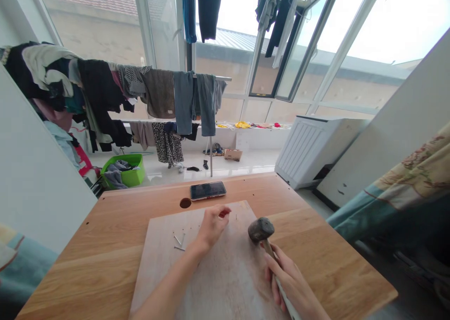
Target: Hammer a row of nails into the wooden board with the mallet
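The left hand (213,224) rests on the board (225,282), fingertips pinched together; whatever they pinch is too small to tell. The right hand (290,280) grips the handle of a mallet (260,230), its head lying on the board just right of the left hand. Loose nails (178,241) lie to the left.

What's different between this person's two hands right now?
The left hand pinches its fingertips together, on something too small to make out; the right hand wraps round the handle of a hammer. The left hand reaches farther up the board, near loose nails; the right hand sits closer to the person, at the board's right edge. Both are bare and over the board.
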`<state>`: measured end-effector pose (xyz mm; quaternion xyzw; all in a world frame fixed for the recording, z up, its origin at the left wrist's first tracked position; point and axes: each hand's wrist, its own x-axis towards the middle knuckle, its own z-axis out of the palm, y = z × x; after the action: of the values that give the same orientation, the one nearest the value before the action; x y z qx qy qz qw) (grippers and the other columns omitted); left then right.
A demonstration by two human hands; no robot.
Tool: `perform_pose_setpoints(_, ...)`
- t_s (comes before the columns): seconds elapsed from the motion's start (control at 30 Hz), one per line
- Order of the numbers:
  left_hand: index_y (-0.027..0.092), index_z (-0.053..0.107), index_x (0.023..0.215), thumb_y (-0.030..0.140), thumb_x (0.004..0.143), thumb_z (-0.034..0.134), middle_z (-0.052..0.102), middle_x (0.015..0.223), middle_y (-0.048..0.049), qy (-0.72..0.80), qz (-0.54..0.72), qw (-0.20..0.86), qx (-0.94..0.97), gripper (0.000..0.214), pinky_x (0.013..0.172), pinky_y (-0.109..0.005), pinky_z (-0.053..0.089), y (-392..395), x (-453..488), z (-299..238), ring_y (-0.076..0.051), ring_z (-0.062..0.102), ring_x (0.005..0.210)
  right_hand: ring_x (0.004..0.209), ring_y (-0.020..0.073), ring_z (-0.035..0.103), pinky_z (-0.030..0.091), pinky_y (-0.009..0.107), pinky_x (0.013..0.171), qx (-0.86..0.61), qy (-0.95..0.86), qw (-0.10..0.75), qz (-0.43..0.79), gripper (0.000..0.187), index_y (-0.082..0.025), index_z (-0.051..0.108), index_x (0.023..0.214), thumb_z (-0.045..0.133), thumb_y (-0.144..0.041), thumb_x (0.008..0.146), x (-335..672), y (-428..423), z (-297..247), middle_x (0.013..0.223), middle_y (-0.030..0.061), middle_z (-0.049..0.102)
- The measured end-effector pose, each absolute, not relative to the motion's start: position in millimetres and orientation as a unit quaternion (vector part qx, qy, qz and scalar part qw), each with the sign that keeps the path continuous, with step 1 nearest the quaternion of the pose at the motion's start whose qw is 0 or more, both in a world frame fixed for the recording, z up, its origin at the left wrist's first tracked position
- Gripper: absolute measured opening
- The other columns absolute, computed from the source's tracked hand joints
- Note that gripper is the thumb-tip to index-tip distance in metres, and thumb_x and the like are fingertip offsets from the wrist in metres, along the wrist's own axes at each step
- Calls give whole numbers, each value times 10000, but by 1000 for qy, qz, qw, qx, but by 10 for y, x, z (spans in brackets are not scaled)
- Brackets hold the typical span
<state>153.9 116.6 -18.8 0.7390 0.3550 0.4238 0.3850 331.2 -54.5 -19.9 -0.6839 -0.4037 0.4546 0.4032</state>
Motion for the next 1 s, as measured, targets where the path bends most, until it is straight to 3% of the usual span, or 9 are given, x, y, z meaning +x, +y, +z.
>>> perform_pose_setpoints(0.33,177,737,897,123,845,574,743,860,-34,348,403,370,762,180,741,-261,547,1142,1462,-292,-155,669,750,289,98,531,374,167,257,-690,-407,395,450,502,-217,510,1178,517,-623,883,3313,-558,-143,627,-64,605)
perform_pose_setpoints(0.53,180,723,863,115,831,580,711,838,-28,341,403,352,773,160,706,-250,524,1128,1473,-286,-147,641,709,284,47,422,310,148,264,-683,-404,382,473,464,-218,521,821,571,-679,826,3286,-548,-101,554,-89,506)
perform_pose_setpoints(0.67,181,718,871,135,845,584,718,832,-31,348,399,351,772,144,724,-257,521,1118,1480,-276,-159,659,734,318,46,419,324,140,273,-667,-385,410,489,467,-223,513,902,550,-685,848,3165,-496,12,579,-100,483)
perform_pose_setpoints(0.8,182,702,1048,103,829,578,744,851,-29,359,397,392,748,265,773,-266,535,1135,1491,-315,-163,694,767,296,48,400,326,139,271,-638,-408,437,485,494,-229,479,1093,526,-671,877,3042,-334,174,568,-126,455)
perform_pose_setpoints(1.0,170,690,1117,74,811,583,742,817,-19,358,408,416,730,338,743,-257,537,1149,1508,-327,-160,694,737,306,49,437,338,140,277,-629,-478,428,439,375,-227,492,1002,445,-597,960,2909,-89,237,592,-117,465)
